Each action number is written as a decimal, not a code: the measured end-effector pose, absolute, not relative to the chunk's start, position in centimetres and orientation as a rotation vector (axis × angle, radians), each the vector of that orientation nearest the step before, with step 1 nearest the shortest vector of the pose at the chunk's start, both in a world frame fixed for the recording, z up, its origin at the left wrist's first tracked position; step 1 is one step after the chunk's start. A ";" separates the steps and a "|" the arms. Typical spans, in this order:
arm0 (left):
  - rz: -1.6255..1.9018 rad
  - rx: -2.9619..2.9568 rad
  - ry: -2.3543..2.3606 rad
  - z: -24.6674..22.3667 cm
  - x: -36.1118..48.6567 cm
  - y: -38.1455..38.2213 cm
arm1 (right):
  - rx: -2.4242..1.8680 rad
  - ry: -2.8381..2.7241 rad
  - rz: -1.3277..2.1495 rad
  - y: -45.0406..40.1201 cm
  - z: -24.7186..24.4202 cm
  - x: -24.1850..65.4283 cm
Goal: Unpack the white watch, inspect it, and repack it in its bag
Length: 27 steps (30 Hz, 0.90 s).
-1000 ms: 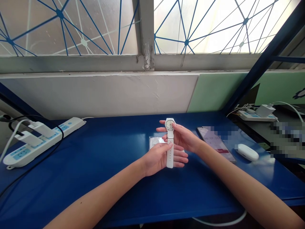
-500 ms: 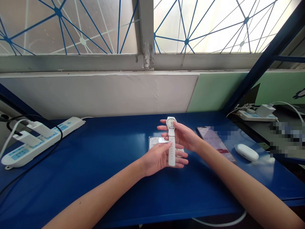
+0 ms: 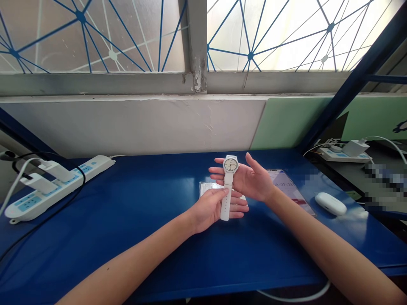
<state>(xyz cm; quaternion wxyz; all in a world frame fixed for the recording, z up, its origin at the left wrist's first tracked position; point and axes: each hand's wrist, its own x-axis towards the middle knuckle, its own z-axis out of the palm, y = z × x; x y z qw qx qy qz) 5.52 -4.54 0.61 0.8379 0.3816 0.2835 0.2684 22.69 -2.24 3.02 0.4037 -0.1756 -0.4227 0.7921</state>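
Observation:
A white wristwatch point(image 3: 230, 164) with a round dial and a long punched strap lies lengthwise across both palms. My left hand point(image 3: 211, 209) holds the strap, its thumb pressing on top and the other fingers stretched out beneath. Under the watch's dial, my right hand point(image 3: 252, 180) is spread flat, palm up, with its thumb raised clear of the watch. Behind the hands, a flat packet with white paper point(image 3: 205, 187) rests on the blue desk point(image 3: 143, 220), mostly covered by them.
A phone point(image 3: 294, 192) showing a timer lies to the right of the hands, beside a white earbud case point(image 3: 330, 203). A white power strip point(image 3: 60, 186) with plugs and a black cable occupies the left side. Another power strip point(image 3: 348, 154) stands at the back right.
My right thumb has lifted off the watch and the right hand has opened flat. The dial has turned to face up more, and the strap's lower end has shifted slightly left.

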 end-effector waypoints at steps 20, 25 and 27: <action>0.598 0.812 0.529 0.3 5.5 -4.6 | -0.468 -0.993 1.991 -1.9 2.5 22.5; 0.616 0.833 0.511 0.8 5.4 -4.7 | -0.482 -0.892 1.933 -2.0 2.6 22.4; 0.640 0.877 0.553 0.7 5.5 -4.8 | -0.514 -0.876 1.885 -1.8 2.3 22.5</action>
